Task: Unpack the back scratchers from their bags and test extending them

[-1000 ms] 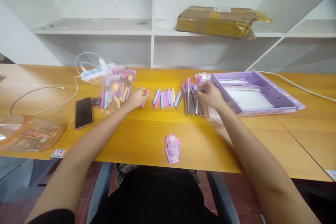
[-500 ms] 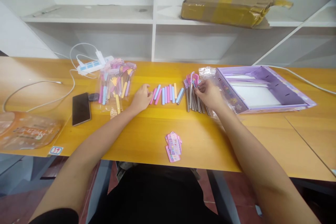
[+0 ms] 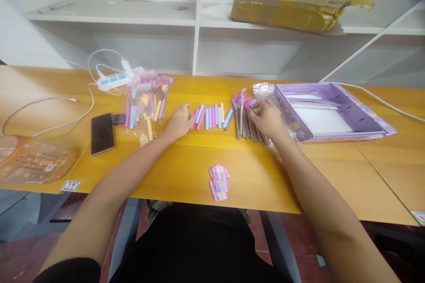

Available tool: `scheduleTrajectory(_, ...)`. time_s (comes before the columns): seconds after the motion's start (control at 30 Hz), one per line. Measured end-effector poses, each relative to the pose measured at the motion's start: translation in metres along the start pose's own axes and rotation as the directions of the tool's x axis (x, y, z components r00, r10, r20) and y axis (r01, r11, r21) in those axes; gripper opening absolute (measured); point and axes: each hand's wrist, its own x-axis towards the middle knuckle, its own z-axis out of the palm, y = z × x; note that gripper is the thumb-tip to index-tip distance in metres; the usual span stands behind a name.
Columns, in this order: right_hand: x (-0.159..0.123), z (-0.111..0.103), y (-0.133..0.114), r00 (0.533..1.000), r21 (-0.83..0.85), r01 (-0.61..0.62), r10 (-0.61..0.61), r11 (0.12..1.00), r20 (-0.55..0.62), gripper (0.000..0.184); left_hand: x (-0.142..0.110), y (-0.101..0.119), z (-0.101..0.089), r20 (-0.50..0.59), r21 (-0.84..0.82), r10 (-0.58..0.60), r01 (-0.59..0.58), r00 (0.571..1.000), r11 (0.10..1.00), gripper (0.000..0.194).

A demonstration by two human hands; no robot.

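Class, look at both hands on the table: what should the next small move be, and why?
I would probably ease the left hand away from the pink tube at its fingertips, leaving the tube flat. It lies at the left end of the row of tubes, so it seems well placed, while the right hand is at the metal rods.

My left hand (image 3: 179, 121) is at the left end of a row of pastel tubes (image 3: 213, 117) on the table (image 3: 186, 163). My right hand (image 3: 268, 119) reaches onto the metal sticks (image 3: 238, 124), near the purple box (image 3: 352, 136). Pink cards (image 3: 219, 180) lie closer to me, and a phone (image 3: 102, 133) lies left.
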Motion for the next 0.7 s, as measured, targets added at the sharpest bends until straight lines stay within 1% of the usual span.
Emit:
scheduleTrajectory(0.1, 0.004, -0.02, -0.008, 0.998, 0.013, -0.012, 0.013, 1.0, -0.06, 0.009, 0.006, 0.0, -0.004, 0.015, 0.009, -0.028, 0.028, 1.0, 1.0, 0.031)
scheduleTrajectory(0.2, 0.0, -0.049, -0.023, 0.997, 0.052, -0.047, 0.05, 0.998, -0.064, 0.009, 0.01, -0.002, -0.019, 0.041, 0.041, -0.027, 0.025, 0.999, 0.999, 0.029)
scheduleTrajectory(0.3, -0.02, -0.08, -0.039, 0.998, 0.089, -0.042, 0.047, 0.995, -0.05, 0.012, 0.007, -0.011, -0.048, 0.062, 0.093, 0.018, -0.024, 0.998, 0.995, 0.026)
scheduleTrajectory(0.37, -0.043, -0.097, -0.049, 0.999, 0.139, -0.027, 0.03, 0.99, -0.017, 0.016, 0.004, -0.022, -0.071, 0.043, 0.165, 0.039, -0.046, 0.998, 0.985, 0.027)
scheduleTrajectory(0.4, -0.055, -0.102, -0.052, 1.0, 0.172, -0.022, 0.022, 0.985, 0.002, 0.019, 0.003, -0.028, -0.082, 0.019, 0.227, 0.036, -0.04, 0.999, 0.973, 0.029)
scheduleTrajectory(0.47, -0.081, -0.107, -0.055, 0.999, 0.251, -0.018, 0.01, 0.968, 0.031, 0.025, 0.002, -0.041, -0.099, -0.033, 0.367, 0.005, 0.008, 0.999, 0.93, 0.033)
scheduleTrajectory(0.53, -0.104, -0.104, -0.056, 0.998, 0.331, -0.026, 0.008, 0.943, 0.054, 0.031, 0.003, -0.052, -0.107, -0.048, 0.473, -0.044, 0.061, 0.998, 0.879, 0.036)
scheduleTrajectory(0.6, -0.122, -0.096, -0.056, 0.997, 0.399, -0.038, 0.006, 0.916, 0.081, 0.035, 0.006, -0.057, -0.107, -0.026, 0.506, -0.078, 0.081, 0.997, 0.859, 0.039)
scheduleTrajectory(0.67, -0.135, -0.088, -0.058, 0.994, 0.436, -0.052, 0.006, 0.898, 0.106, 0.037, 0.011, -0.057, -0.103, -0.028, 0.494, -0.067, 0.072, 0.997, 0.866, 0.046)
scheduleTrajectory(0.7, -0.139, -0.084, -0.06, 0.993, 0.446, -0.059, 0.008, 0.893, 0.115, 0.037, 0.015, -0.056, -0.101, -0.048, 0.475, -0.048, 0.065, 0.998, 0.878, 0.047)
